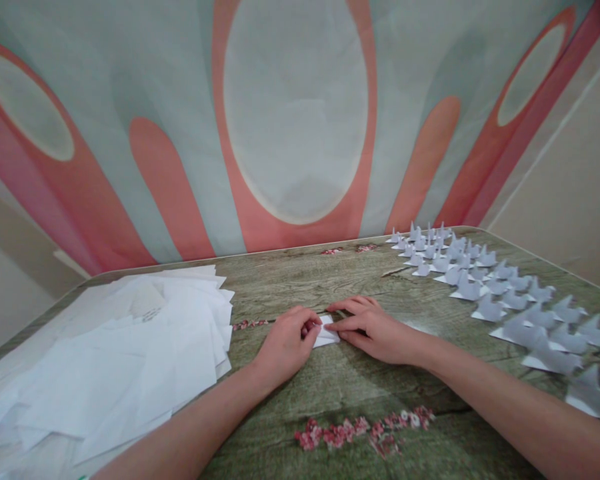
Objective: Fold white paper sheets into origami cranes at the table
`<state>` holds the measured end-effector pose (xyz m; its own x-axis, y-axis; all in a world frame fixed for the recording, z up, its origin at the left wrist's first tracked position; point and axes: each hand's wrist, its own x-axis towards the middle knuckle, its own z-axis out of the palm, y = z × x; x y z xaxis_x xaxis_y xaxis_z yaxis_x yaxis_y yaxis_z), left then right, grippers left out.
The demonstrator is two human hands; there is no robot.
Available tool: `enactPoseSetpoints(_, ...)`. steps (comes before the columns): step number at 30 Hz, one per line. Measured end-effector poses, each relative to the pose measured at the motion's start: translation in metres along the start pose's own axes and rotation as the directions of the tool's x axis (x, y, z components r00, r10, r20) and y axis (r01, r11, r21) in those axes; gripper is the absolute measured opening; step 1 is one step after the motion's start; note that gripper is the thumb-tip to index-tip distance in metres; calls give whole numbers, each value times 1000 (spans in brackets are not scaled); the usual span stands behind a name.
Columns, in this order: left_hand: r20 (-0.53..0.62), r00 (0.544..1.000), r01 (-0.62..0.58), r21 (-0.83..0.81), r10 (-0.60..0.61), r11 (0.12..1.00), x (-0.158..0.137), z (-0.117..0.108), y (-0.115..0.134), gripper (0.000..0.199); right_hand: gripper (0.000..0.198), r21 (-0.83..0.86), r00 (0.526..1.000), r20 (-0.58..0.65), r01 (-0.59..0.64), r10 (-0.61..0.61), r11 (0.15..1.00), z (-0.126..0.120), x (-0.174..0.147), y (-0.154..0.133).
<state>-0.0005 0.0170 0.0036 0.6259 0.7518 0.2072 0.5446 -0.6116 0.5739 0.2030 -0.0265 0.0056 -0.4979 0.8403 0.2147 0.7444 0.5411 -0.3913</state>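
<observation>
A small piece of folded white paper [327, 333] lies flat on the table between my two hands. My left hand [291, 339] is closed, with thumb and fingers pinched at the paper's left side. From the right, my right hand [367, 328] reaches over with its fingers stretched out and apart. One of its fingertips presses on the paper, while another rests on the wood-patterned table top [280, 280] beyond it. My fingers partly cover the paper, so its full shape is hidden.
A wide, loose pile of white paper sheets [100, 360] covers the table's left side. Several folded white paper birds [487, 307] stand in rows along the right. Pink flowers [337, 433] decorate the table top. Behind the table's far edge hangs a pink and grey-green patterned backdrop [300, 233].
</observation>
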Motion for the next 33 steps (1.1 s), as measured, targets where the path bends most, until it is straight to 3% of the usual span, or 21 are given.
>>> enactPoseSetpoints(7,-1,1000,9,1,-9,1000,-2,1,-1,12,40,-42,991,52,127,-125,991,-7,-1,-6)
enactPoseSetpoints(15,-19,1000,-24,8,25,1000,-4,-1,-1,12,51,-169,973,174,179,-150,969,-9,-10,-16)
enactPoseSetpoints(19,-13,994,-107,141,110,984,-9,-4,-1,17,56,-205,977,167,169,-136,964,-4,-17,-15)
enactPoseSetpoints(24,73,972,-232,372,222,899,-13,-8,0,24,50,-254,979,139,181,-150,950,3,-19,-17)
enactPoseSetpoints(33,184,964,-261,495,194,829,-17,-15,11,26,46,-308,976,149,200,-160,930,4,-21,-16)
